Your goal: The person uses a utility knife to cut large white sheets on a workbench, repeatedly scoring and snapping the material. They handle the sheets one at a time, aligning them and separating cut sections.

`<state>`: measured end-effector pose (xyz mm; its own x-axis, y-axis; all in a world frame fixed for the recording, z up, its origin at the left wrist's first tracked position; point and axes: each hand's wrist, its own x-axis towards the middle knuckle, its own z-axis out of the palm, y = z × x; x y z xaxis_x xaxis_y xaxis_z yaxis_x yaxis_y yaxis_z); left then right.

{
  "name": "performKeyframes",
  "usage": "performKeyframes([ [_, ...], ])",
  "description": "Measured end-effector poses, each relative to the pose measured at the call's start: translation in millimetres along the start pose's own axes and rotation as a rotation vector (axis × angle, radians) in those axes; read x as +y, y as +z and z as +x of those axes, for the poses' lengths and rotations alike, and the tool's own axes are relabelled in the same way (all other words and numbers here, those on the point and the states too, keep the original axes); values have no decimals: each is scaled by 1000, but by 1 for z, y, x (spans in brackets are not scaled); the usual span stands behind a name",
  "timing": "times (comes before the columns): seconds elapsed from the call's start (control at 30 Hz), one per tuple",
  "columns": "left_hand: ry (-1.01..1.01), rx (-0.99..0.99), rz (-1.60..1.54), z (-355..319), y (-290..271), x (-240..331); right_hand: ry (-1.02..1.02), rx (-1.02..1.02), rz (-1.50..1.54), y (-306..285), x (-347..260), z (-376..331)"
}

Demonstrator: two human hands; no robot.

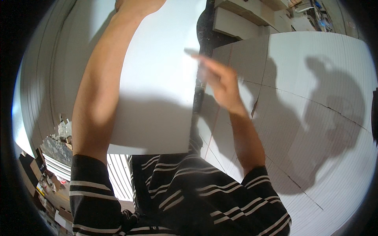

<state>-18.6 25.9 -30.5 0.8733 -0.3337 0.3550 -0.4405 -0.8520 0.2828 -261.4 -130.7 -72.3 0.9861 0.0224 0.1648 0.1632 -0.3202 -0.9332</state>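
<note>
- At the far left, cluttered shelves [51, 173] sit low beside your striped sleeve.
- Your left hand [136, 6] grips the top edge of the flat white rectangular board [157, 90], fingers mostly out of view.
- Your right hand [218, 80], blurred, fingers extended and released, touches the board's right edge.
- Ribbed white foam panels [315, 118] spread rightward.
</note>
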Motion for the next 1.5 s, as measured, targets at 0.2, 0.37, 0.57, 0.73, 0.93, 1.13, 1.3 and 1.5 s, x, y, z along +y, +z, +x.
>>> performKeyframes([
  [0.2, -13, -59, 8, -1, -5, -5, -65, -92, -223, 53, -38, -111],
  [0.37, -20, -70, -2, 5, -8, -2, 69, -472, -395, 68, -86, -190],
  [0.57, 198, 92, 189, -20, 7, -11, 430, -363, -260, 54, -82, -232],
  [0.73, 340, -58, 119, -101, -10, -15, 645, 127, 106, 48, -86, -199],
  [0.93, 442, -346, -81, -216, -96, -15, 550, 217, 511, 74, -90, -126],
  [1.13, 465, -356, -60, -290, -136, -34, 538, 37, 412, 67, -82, -111],
  [1.3, 664, -38, 98, -291, -135, -42, 493, -160, 433, 34, -64, -106],
  [1.5, 597, -54, 12, -282, -257, -18, 593, 25, 448, 4, -31, -84],
])
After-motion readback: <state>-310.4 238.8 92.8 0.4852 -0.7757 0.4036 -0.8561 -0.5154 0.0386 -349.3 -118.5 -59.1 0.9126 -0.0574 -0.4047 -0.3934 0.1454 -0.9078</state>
